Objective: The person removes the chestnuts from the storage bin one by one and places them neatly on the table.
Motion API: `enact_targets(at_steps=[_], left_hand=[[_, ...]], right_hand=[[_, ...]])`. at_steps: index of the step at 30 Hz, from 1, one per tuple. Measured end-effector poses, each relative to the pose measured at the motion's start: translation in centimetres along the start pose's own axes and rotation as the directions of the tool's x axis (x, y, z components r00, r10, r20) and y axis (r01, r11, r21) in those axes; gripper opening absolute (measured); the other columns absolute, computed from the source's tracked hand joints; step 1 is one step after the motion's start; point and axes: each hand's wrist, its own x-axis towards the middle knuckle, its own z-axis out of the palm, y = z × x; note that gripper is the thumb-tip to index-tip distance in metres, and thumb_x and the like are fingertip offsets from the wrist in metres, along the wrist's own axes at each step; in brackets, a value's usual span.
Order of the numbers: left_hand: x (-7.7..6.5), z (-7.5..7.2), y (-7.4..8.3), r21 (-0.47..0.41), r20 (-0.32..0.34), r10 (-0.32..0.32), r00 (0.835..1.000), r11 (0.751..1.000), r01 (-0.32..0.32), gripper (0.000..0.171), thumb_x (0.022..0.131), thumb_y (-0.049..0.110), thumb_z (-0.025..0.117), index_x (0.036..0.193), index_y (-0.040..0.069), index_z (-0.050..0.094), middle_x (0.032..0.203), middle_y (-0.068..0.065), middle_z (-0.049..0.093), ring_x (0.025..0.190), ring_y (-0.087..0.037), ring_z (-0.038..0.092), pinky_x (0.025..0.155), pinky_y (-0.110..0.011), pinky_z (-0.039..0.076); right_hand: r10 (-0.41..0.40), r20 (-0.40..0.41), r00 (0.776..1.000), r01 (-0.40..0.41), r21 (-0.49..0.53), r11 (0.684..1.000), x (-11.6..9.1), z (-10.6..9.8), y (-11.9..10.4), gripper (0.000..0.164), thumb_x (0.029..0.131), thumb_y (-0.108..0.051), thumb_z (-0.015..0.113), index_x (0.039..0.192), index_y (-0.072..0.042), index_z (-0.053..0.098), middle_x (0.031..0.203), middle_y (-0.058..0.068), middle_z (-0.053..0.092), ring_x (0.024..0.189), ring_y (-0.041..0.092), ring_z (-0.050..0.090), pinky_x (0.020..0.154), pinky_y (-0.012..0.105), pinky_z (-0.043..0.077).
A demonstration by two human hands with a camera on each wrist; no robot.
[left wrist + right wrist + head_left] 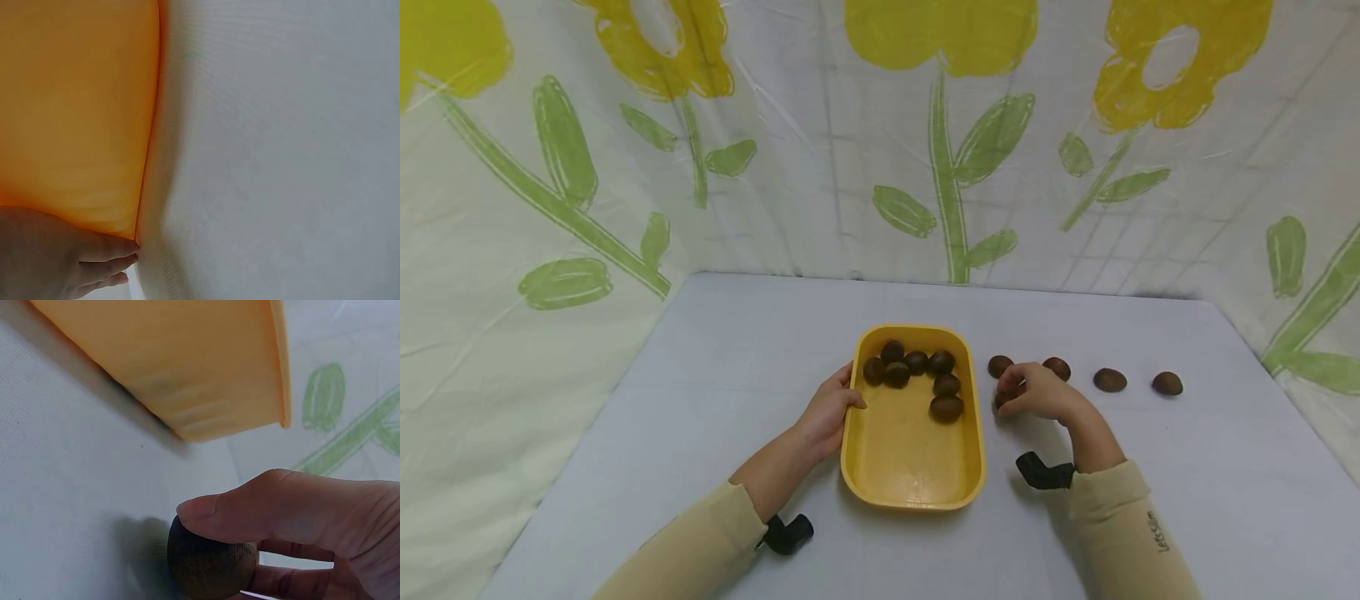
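A yellow plastic tray [895,467] with rounded corners stands on the table, several brown chestnuts [897,374] lying in its far and right parts. My left hand [831,412] grips the tray's left wall, thumb over the rim and fingers along the outside. In the left wrist view those fingers [100,259] lie against the outer wall. To the right of the tray, my right hand [1037,392] pinches a chestnut [209,562] between thumb and fingers, low over the table. Its lower part is cut off in the right wrist view.
A row of chestnuts lies at the right: one near the tray [1000,366], one just behind my right hand [1057,368], and two farther right, a flatter one [1109,380] and an end one [1167,383]. A flower-printed curtain [790,167] surrounds the white table [737,333].
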Motion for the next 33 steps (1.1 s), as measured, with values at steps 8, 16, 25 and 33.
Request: enact_targets(at_steps=[8, 16, 25, 33], left_hand=[[0.1, 0.0, -0.1, -0.024, 0.005, 0.005, 1.000, 1.000, -0.004, 0.077, 0.077, -0.015, 0.033, 0.149, 0.003, 0.012, 0.155, -0.014, 0.016, 0.141, -0.030, 0.021, 0.115, -0.043, 0.021], [0.0, 0.0, 0.1, -0.030, 0.012, 0.006, 1.000, 1.000, -0.006, 0.077, 0.077, -0.015, 0.033, 0.149, 0.003, 0.011, 0.155, -0.014, 0.017, 0.141, -0.031, 0.022, 0.115, -0.043, 0.022], [0.0, 0.0, 0.0, -0.045, 0.022, 0.017, 1.000, 0.999, -0.016, 0.078, 0.077, -0.015, 0.033, 0.149, 0.003, 0.011, 0.155, -0.014, 0.017, 0.141, -0.031, 0.023, 0.115, -0.043, 0.022], [-0.2, 0.0, 0.0, -0.037, 0.017, 0.014, 1.000, 0.999, -0.013, 0.078, 0.077, -0.015, 0.033, 0.149, 0.003, 0.011, 0.155, -0.014, 0.016, 0.141, -0.031, 0.022, 0.115, -0.043, 0.022]], right_hand=[[-0.020, 0.010, 1.000, 0.020, -0.014, 1.000, 0.0, 0.5, 0.3, 0.028, 0.069, -0.009, 0.075, 0.091, -0.001, 0.060, 0.088, 0.009, 0.061, 0.080, 0.017, 0.053, 0.071, 0.028, 0.045], [0.000, 0.023, 1.000, 0.001, -0.055, 0.998, -0.2, 0.2, 0.1, 0.028, 0.071, -0.012, 0.074, 0.094, -0.002, 0.061, 0.091, 0.009, 0.062, 0.084, 0.019, 0.054, 0.072, 0.030, 0.046], [-0.024, -0.030, 0.999, 0.022, -0.084, 0.996, 0.2, -1.8, -1.2, 0.022, 0.080, -0.010, 0.062, 0.098, 0.001, 0.060, 0.101, 0.018, 0.061, 0.097, 0.032, 0.058, 0.077, 0.038, 0.051], [-0.039, -0.035, 0.999, 0.036, -0.059, 0.998, 0.7, -2.9, -2.9, 0.026, 0.082, -0.010, 0.062, 0.104, 0.003, 0.059, 0.110, 0.021, 0.061, 0.101, 0.033, 0.060, 0.081, 0.040, 0.051]])
